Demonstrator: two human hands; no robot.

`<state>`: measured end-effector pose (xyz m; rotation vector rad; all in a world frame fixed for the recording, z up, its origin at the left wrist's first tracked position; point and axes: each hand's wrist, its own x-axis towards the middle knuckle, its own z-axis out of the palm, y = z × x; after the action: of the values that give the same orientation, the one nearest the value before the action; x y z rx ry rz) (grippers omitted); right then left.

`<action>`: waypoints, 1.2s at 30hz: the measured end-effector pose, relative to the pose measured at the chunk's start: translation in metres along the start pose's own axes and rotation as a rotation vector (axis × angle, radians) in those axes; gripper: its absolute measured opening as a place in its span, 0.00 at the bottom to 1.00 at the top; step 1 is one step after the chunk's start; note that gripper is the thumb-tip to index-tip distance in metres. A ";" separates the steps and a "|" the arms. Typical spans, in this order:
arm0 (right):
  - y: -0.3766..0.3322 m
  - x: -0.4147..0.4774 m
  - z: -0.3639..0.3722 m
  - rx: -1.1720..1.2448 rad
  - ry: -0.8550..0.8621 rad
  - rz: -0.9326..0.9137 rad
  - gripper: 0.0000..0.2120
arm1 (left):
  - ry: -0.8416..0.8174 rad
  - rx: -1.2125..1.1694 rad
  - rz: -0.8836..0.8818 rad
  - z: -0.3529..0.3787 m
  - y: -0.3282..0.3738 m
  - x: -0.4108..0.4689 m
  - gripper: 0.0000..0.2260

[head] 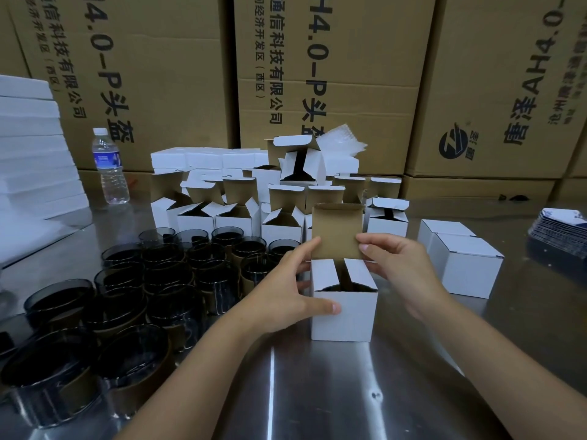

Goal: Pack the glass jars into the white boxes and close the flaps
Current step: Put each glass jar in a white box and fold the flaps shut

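A white box (pixel 344 315) stands upright on the steel table in front of me. Its two side flaps are folded inward over a dark opening, and its brown-lined top flap (pixel 336 231) stands up. My left hand (pixel 287 295) grips the box's left side, thumb on the front face and fingers touching the flap's left edge. My right hand (pixel 401 271) holds the flap's right edge and the box's right side. Several dark glass jars (pixel 165 281) with brown paper sleeves crowd the table to the left. Open empty white boxes (pixel 279 217) stand behind.
Two closed white boxes (pixel 463 262) sit at the right. A water bottle (pixel 109 166) stands at the back left, beside stacked white foam sheets (pixel 35 154). A pile of dark cards (pixel 559 230) lies far right. Large brown cartons (pixel 333 74) wall off the back.
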<state>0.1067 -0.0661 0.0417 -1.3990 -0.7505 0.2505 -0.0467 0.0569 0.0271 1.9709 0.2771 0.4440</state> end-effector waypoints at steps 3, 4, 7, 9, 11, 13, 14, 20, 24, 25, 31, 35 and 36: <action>-0.002 -0.002 0.000 -0.025 -0.009 0.040 0.11 | -0.021 0.014 -0.028 0.000 0.002 -0.001 0.47; -0.003 -0.002 0.000 -0.043 -0.010 0.053 0.10 | -0.027 0.022 -0.037 -0.001 0.002 -0.001 0.47; -0.003 -0.003 0.000 -0.094 -0.013 0.079 0.07 | -0.032 0.043 -0.050 -0.001 0.002 -0.002 0.48; -0.004 -0.004 0.001 -0.127 -0.009 0.092 0.06 | -0.031 0.064 -0.054 -0.002 0.003 -0.002 0.47; -0.007 -0.005 0.002 -0.192 -0.026 0.090 0.07 | -0.033 0.075 -0.058 -0.002 0.003 -0.002 0.47; -0.011 -0.006 0.001 -0.297 -0.073 0.081 0.13 | -0.033 0.080 -0.060 -0.002 0.004 -0.002 0.48; -0.013 -0.007 0.001 -0.354 -0.099 0.083 0.17 | -0.033 0.081 -0.059 -0.002 0.004 -0.002 0.48; -0.016 -0.014 0.003 -0.533 -0.170 0.081 0.25 | -0.032 0.097 -0.054 -0.002 0.005 -0.003 0.48; -0.017 -0.013 0.001 -0.476 -0.184 0.092 0.20 | -0.025 0.078 -0.051 -0.001 0.005 -0.003 0.48; -0.017 -0.012 0.000 -0.432 -0.182 0.104 0.16 | -0.024 0.080 -0.053 -0.001 0.005 -0.003 0.48; -0.021 -0.006 -0.010 -0.146 -0.171 0.223 0.14 | -0.017 0.074 -0.052 -0.001 0.003 -0.002 0.49; -0.017 0.000 -0.018 -0.086 -0.242 0.275 0.19 | 0.062 0.040 -0.044 0.004 0.004 0.000 0.45; -0.016 0.001 -0.019 -0.087 -0.266 0.286 0.21 | 0.093 0.011 -0.043 0.005 0.004 0.000 0.42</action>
<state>0.1150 -0.0840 0.0571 -1.5745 -0.7837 0.6434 -0.0448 0.0509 0.0288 1.9545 0.3813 0.5082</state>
